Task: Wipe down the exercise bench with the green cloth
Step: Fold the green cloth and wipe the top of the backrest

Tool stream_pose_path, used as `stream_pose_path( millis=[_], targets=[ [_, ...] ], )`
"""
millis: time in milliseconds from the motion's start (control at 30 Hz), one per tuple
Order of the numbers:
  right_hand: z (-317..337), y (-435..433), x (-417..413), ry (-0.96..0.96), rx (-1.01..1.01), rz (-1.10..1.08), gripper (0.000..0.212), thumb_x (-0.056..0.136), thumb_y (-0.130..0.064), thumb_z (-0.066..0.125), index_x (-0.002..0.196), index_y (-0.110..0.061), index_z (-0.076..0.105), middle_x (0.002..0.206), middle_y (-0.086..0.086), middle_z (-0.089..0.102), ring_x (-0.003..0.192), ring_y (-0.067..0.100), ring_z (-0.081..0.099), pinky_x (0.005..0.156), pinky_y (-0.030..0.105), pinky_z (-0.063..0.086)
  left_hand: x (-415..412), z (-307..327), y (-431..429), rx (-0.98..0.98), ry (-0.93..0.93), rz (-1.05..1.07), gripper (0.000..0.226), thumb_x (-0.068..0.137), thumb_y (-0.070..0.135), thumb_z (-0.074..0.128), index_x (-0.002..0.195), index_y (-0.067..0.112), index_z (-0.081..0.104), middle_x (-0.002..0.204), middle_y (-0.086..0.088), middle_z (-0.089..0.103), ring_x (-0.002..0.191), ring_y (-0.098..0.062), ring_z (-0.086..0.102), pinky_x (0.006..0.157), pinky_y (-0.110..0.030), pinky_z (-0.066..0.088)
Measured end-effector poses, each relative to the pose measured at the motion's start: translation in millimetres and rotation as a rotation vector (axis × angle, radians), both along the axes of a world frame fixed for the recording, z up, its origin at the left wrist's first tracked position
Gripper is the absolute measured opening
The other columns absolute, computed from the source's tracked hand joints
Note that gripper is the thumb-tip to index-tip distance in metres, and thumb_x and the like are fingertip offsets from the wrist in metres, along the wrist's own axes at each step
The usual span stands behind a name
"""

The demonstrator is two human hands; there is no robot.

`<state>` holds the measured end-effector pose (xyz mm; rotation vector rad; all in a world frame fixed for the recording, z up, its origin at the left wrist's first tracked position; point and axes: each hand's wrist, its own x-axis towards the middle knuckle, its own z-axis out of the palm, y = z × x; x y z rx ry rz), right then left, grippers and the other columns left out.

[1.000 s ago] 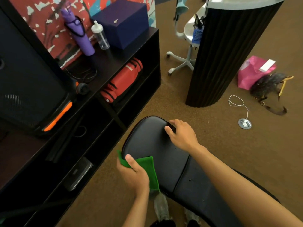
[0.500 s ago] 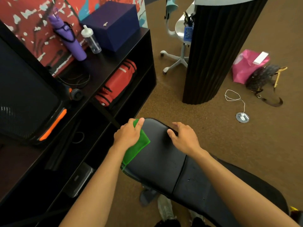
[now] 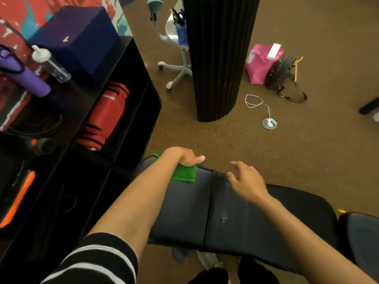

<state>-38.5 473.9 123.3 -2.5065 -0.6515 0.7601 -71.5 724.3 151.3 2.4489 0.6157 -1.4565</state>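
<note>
Your left hand presses the bright green cloth flat against the far edge of the black padded vinyl bench, fingers curled down over the cloth and thumb stretched out to the right. The cloth lies on the left pad of the bench, close to its far rim and just left of the seam that splits the padding; one green corner pokes out past your wrist on the left. Your left forearm crosses the pad diagonally, with a black-and-white striped sleeve pushed up near the elbow.

Your right hand is empty, fingers spread loosely apart, over the bench just right of the seam; whether it touches the vinyl cannot be told. The two hands are near each other but apart.

To your left stands a black open shelf unit. A red rolled bag sits in one compartment, and on top are a dark blue box, a clear plastic bottle with a white cap and a purple bottle.

Beyond the bench, on the brown carpet, a black ribbed column rises, with a pink bag to its right.
</note>
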Motion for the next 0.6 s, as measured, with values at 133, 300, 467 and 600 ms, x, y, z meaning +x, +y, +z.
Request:
stream_pose_path(
  millis=[133,300,467,600],
  targets=[
    [-9,-19,-6,0.003,-0.028,-0.045,0.053,0.1,-0.043,0.054,0.147,-0.018,0.051,0.138,0.004,0.065,0.129,0.027,0.055,0.106,0.043,0.047,18,-10,-32,-0.07,0.062,-0.07,0.081,0.109,0.064,0.016,0.162,0.005,0.034,0.171,-0.014,0.03,0.154,-0.035,0.033,0.119,-0.045,0.031],
    [-11,-5,-20,-0.022,-0.042,0.015,0.052,0.101,-0.041,0.055,0.146,-0.015,0.051,0.139,0.007,0.063,0.129,0.028,0.054,0.105,0.041,0.045,7,-11,-43,0.006,-0.053,-0.151,0.094,0.101,0.079,0.015,0.155,0.009,0.047,0.162,-0.014,0.045,0.145,-0.036,0.046,0.111,-0.048,0.039],
    [1,23,-30,-0.082,-0.029,0.151,0.052,0.1,-0.04,0.054,0.147,-0.017,0.05,0.141,0.007,0.06,0.13,0.029,0.052,0.109,0.043,0.043,-16,10,-18,0.137,-0.139,-0.15,0.098,0.096,0.085,0.015,0.148,0.012,0.056,0.157,-0.014,0.052,0.142,-0.035,0.05,0.109,-0.049,0.039],
    [13,33,-33,-0.106,-0.004,0.22,0.052,0.101,-0.039,0.055,0.148,-0.019,0.048,0.142,0.007,0.059,0.132,0.028,0.05,0.111,0.041,0.041,-46,34,13,0.276,-0.214,-0.043,0.096,0.097,0.084,0.013,0.144,0.016,0.062,0.151,-0.014,0.058,0.137,-0.036,0.055,0.103,-0.047,0.043]
  ],
)
